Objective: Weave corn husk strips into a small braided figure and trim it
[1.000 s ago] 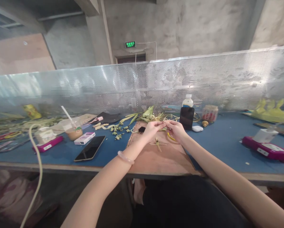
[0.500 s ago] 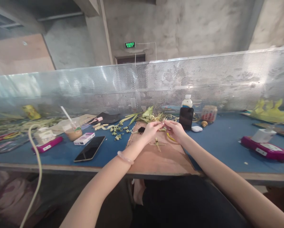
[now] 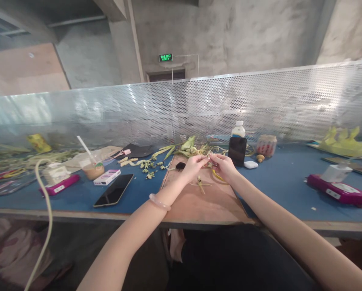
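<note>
My left hand [image 3: 193, 166] and my right hand [image 3: 224, 165] meet fingertip to fingertip over the far end of a brown wooden board [image 3: 199, 198]. Both pinch a thin strip of green leaf [image 3: 210, 161] between them. A small knotted leaf piece [image 3: 200, 183] lies on the board just below my hands. A yellow ring-shaped thing [image 3: 217, 176] shows under my right hand. A heap of green leaves [image 3: 188, 148] lies beyond the board. A pale bangle [image 3: 159, 201] sits on my left wrist.
On the blue table [image 3: 278, 182]: a black phone [image 3: 114, 195] lying flat, a phone [image 3: 237, 150] standing upright, a white bottle [image 3: 238, 130], a jar [image 3: 266, 144], white earbud case [image 3: 251, 164], pink box [image 3: 107, 176], drink cup with straw [image 3: 91, 167], magenta tools [image 3: 338, 190] [image 3: 59, 184]. A perforated metal screen [image 3: 259, 101] backs the table.
</note>
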A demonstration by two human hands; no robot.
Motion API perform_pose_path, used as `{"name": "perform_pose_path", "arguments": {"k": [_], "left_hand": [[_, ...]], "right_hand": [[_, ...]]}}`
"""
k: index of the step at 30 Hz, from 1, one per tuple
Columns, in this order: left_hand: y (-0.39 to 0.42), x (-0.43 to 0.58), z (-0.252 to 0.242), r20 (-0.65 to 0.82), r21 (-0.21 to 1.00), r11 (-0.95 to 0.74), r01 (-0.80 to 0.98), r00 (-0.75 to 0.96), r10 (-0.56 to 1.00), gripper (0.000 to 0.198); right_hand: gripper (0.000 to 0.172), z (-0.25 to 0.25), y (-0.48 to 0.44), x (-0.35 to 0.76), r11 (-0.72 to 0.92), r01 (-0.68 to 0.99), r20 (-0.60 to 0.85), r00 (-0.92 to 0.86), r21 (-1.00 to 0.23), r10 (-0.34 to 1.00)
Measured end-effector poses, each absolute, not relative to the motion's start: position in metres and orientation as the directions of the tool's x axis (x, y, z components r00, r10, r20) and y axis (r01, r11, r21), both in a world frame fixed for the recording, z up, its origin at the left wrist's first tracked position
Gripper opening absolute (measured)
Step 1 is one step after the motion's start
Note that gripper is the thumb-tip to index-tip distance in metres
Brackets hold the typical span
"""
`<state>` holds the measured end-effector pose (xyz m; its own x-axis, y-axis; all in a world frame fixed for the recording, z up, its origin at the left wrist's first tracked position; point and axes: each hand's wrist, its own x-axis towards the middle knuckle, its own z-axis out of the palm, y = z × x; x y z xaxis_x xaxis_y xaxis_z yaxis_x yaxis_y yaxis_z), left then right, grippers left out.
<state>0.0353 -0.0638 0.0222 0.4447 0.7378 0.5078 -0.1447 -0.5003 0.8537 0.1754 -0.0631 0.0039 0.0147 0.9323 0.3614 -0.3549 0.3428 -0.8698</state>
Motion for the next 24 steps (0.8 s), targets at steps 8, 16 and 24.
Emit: {"name": "perform_pose_path", "arguments": {"k": [8, 16, 24], "left_hand": [[-0.059, 0.037, 0.020, 0.540, 0.830, -0.536, -0.152, 0.457, 0.707, 0.028], [-0.051, 0.035, 0.013, 0.536, 0.837, -0.528, -0.144, 0.411, 0.738, 0.036], [-0.050, 0.035, 0.012, 0.551, 0.823, -0.553, -0.134, 0.428, 0.717, 0.031]], "right_hand": [[0.029, 0.004, -0.064, 0.174, 0.376, -0.303, 0.376, 0.060, -0.876, 0.925], [0.028, 0.005, -0.067, 0.172, 0.388, -0.254, 0.387, 0.056, -0.886, 0.920], [0.029, 0.007, -0.068, 0.171, 0.390, -0.249, 0.390, 0.052, -0.886, 0.919]]}}
